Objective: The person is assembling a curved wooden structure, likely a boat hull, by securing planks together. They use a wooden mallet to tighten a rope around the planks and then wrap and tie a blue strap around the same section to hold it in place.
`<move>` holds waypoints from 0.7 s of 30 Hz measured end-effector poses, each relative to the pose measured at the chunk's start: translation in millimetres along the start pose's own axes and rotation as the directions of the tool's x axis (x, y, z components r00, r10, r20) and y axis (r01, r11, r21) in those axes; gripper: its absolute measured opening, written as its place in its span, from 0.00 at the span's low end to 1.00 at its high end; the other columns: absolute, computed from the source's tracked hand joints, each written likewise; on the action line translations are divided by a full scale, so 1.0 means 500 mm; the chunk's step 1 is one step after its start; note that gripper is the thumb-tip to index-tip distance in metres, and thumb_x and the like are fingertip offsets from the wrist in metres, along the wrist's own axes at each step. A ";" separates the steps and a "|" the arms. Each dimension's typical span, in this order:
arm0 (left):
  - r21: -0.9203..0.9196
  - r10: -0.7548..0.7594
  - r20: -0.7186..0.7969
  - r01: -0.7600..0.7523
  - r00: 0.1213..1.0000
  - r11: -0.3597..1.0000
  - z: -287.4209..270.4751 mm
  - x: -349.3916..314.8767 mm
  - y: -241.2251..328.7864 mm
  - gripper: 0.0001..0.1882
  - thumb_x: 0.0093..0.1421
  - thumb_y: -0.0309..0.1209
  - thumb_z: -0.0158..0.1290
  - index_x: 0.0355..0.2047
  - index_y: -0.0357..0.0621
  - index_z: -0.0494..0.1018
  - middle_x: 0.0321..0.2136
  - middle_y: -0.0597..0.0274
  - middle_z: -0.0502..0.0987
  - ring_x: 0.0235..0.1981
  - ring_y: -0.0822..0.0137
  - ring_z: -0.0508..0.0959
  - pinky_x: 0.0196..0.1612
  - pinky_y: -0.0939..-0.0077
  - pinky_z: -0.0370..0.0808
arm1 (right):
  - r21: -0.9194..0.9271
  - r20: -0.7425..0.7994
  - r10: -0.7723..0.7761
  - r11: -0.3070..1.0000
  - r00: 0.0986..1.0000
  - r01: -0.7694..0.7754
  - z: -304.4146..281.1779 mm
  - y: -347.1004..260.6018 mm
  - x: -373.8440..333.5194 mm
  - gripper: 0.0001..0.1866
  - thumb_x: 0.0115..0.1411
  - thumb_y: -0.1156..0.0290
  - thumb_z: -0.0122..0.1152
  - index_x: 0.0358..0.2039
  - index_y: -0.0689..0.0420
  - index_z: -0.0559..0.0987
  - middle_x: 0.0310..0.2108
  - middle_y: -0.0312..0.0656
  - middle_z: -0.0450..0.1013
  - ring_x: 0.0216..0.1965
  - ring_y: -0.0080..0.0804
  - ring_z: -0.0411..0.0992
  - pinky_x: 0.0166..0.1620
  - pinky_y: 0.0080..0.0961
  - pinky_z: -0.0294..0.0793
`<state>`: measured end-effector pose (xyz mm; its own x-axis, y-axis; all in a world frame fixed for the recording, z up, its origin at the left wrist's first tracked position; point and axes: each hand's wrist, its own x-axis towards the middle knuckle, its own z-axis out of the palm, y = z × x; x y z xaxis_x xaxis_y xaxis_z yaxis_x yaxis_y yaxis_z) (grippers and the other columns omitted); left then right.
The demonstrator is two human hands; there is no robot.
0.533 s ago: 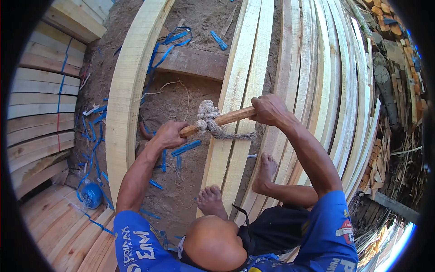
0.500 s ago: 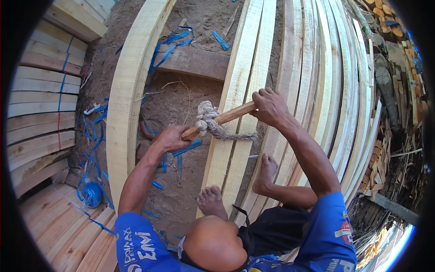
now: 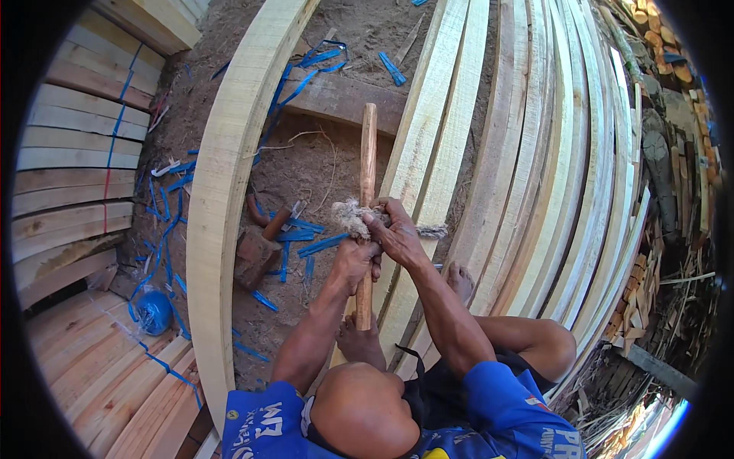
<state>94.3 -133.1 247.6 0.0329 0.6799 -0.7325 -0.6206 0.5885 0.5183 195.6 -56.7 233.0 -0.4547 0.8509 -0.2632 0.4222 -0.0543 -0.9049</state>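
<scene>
Wood is the main material in view: a round wooden stick [image 3: 368, 191] is held roughly upright in the picture, over bare sandy ground [image 3: 306, 176] between a broad curved plank [image 3: 222, 229] on the left and a fan of pale sawn boards [image 3: 535, 168] on the right. A frayed fibre rope [image 3: 359, 219] is wrapped around the stick near its middle. The left hand [image 3: 353, 264] is closed around the lower part of the stick, apparently so that the stick is steadied. The right hand [image 3: 394, 233] is clamped on the rope wrap just above, apparently so that the wrap is kept tight against the stick. The two hands are set close together, almost touching. A bare foot [image 3: 359, 340] is placed just below the stick's lower end. Blue strapping offcuts [image 3: 306, 245] are scattered on the ground, and a reddish block [image 3: 256, 256] lies beside the curved plank. Stacked boards [image 3: 76, 176] are banded at far left.
</scene>
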 end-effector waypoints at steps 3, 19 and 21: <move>0.110 0.128 -0.005 -0.127 0.992 0.986 -0.013 -0.006 -0.005 0.06 0.48 0.23 0.51 0.28 0.37 0.67 0.14 0.63 0.67 0.08 0.71 0.69 0.10 0.76 0.67 | -0.120 0.183 0.071 0.992 0.981 -0.049 -0.044 -0.027 0.014 0.21 0.54 0.58 0.63 0.43 0.58 0.73 0.40 0.47 0.70 0.44 0.44 0.69 0.46 0.36 0.68; 0.950 0.808 0.092 -0.295 0.582 0.104 -0.089 0.071 0.064 0.43 0.45 0.53 0.62 0.54 0.36 0.63 0.53 0.41 0.65 0.56 0.45 0.64 0.58 0.59 0.62 | -0.722 0.106 0.417 0.656 0.903 -0.218 -0.294 0.043 -0.167 0.18 0.45 0.59 0.64 0.29 0.63 0.77 0.23 0.56 0.73 0.28 0.55 0.73 0.35 0.43 0.71; 0.659 0.472 -0.081 -0.308 0.878 0.686 -0.047 0.010 -0.039 0.54 0.44 0.63 0.59 0.57 0.29 0.57 0.54 0.36 0.61 0.57 0.44 0.62 0.59 0.54 0.59 | -0.678 -0.135 0.259 0.679 0.956 -0.280 -0.220 0.031 -0.231 0.15 0.47 0.63 0.63 0.29 0.61 0.74 0.23 0.55 0.71 0.26 0.57 0.72 0.33 0.46 0.71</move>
<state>88.2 -151.8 223.5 -0.3277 0.8392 -0.4340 0.0810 0.4826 0.8721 340.8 -98.6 286.2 -0.2194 0.8703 -0.4410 0.9460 0.0793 -0.3143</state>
